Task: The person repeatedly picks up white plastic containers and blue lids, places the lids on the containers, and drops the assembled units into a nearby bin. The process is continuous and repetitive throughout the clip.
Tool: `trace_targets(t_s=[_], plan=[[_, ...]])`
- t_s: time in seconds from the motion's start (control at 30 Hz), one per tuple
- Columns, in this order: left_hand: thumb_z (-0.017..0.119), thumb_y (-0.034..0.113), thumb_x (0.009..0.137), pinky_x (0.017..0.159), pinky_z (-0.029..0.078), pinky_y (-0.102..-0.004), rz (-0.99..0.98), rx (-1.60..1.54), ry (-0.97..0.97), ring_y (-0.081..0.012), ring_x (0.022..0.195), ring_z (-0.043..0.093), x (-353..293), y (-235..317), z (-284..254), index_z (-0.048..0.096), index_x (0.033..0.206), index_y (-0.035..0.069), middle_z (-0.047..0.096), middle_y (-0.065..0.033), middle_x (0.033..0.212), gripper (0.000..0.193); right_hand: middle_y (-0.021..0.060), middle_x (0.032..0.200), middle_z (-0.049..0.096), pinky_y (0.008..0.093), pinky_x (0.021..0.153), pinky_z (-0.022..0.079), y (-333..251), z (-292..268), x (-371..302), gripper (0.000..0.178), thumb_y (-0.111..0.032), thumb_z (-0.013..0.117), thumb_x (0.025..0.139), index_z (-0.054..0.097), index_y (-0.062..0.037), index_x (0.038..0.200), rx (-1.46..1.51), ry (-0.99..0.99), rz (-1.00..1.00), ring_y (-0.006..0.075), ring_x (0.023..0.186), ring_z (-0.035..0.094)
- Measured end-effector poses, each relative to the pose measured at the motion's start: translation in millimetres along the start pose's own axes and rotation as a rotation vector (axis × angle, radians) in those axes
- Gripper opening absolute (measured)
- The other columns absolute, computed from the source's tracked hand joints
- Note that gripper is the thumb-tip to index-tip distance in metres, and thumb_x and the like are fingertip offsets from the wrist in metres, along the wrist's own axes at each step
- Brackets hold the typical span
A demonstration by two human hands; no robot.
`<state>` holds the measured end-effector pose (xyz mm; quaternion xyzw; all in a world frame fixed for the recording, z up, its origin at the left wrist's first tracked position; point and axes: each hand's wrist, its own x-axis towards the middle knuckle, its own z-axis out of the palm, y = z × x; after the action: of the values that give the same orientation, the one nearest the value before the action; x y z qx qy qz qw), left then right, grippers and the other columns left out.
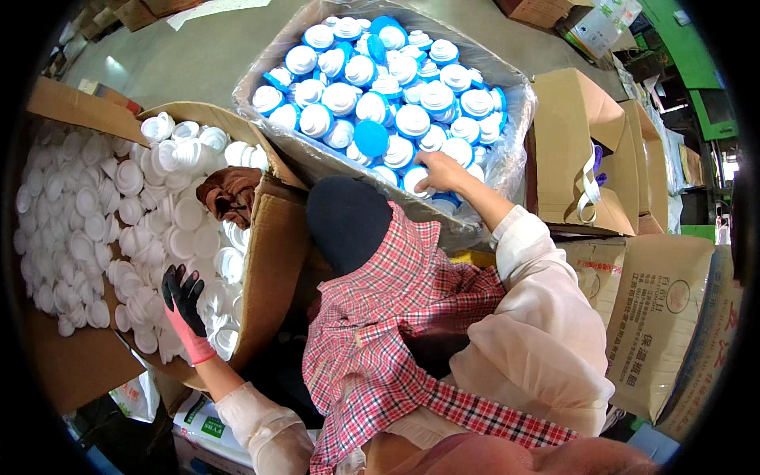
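Observation:
My left hand [187, 310], in a pink glove with black-coated fingers, is over loose white plastic lids [190, 214] in a cardboard box at the left. Its fingers are stretched and slightly apart, and I see nothing held in them. My bare right hand [445, 174] is at the near edge of a plastic-lined box [507, 146] heaped with white-and-blue stoppers. Thumb and fingers close around the side of one white-and-blue stopper [413, 180]; the far side of the grip is partly hidden. A brown cloth [229, 196] lies on the white lids near the box wall.
The cardboard box wall [273, 269] stands between my left arm and my body. Another heap of white lids [63, 229] is at the far left. Open cardboard boxes [574, 150] with a white strap [588, 186] stand right of the lined box. Printed cartons [661, 324] lie lower right.

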<state>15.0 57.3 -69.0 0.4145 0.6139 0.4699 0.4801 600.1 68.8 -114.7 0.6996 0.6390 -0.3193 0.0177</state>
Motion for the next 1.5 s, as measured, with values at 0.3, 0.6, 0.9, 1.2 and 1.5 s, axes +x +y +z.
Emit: trace_targets(t_s=[0.3, 0.6, 0.9, 1.2, 1.5], plan=[[0.05, 0.032, 0.099, 0.09, 0.051, -0.0377, 0.07, 0.056, 0.177, -0.0279, 0.108, 0.061, -51.0, 9.1, -48.0, 0.048, 0.133, 0.001, 0.055, -0.0142, 0.128, 0.046, 0.0197, 0.126, 0.058, 0.0419, 0.099, 0.042, 9.5, 12.2, 25.1, 0.053, -0.025, 0.075, 0.077, 0.059, -0.0017, 0.122, 0.01, 0.327, -0.215, 0.0369, 0.117, 0.052], [0.059, 0.024, 0.095, 0.084, 0.052, -0.0322, 0.313, -0.106, 0.776, -0.0203, 0.095, 0.065, -211.8, 14.6, -196.6, 0.06, 0.115, -0.003, 0.065, -0.013, 0.109, 0.034, 0.0133, 0.099, 0.067, 0.0337, 0.084, 0.049, -214.3, -41.9, -32.8, 0.023, -0.005, 0.065, 0.086, 0.063, 0.0013, 0.108, 0.104, 0.345, -0.798, 0.0239, 0.091, 0.065], [0.066, 0.026, 0.085, 0.072, 0.051, -0.0339, -0.169, 0.173, 1.152, -0.022, 0.077, 0.067, -282.9, -234.7, -308.5, 0.069, 0.098, 0.002, 0.07, -0.0124, 0.085, 0.027, 0.0169, 0.118, 0.058, 0.039, 0.092, 0.046, -406.6, 119.3, -51.2, 0.03, -0.008, 0.069, 0.082, 0.061, 0.0003, 0.11, 0.004, -0.096, -1.237, 0.0349, 0.108, 0.058], [0.084, 0.04, 0.062, 0.099, 0.035, -0.0641, -0.483, 1.153, 0.155, -0.0461, 0.136, 0.026, -152.1, -321.7, -274.0, 0.038, 0.145, 0.027, 0.026, -0.0184, 0.151, 0.096, 0.0149, 0.093, 0.065, 0.0364, 0.079, 0.048, -431.0, 196.6, -64.8, 0.009, -0.004, 0.065, 0.083, 0.064, -0.0006, 0.092, -0.036, 0.062, -1.208, 0.0311, 0.087, 0.062], [0.081, 0.018, 0.063, 0.101, 0.043, -0.0499, -0.374, 1.24, 0.031, -0.0415, 0.129, 0.037, -140.5, -369.9, -304.1, 0.047, 0.139, 0.032, 0.032, -0.0154, 0.149, 0.084, 0.0135, 0.086, 0.066, 0.0366, 0.073, 0.047, -442.6, 203.3, -61.0, 0.005, -0.003, 0.06, 0.083, 0.064, -0.0007, 0.086, -0.125, 0.085, -1.186, 0.0306, 0.079, 0.061]])
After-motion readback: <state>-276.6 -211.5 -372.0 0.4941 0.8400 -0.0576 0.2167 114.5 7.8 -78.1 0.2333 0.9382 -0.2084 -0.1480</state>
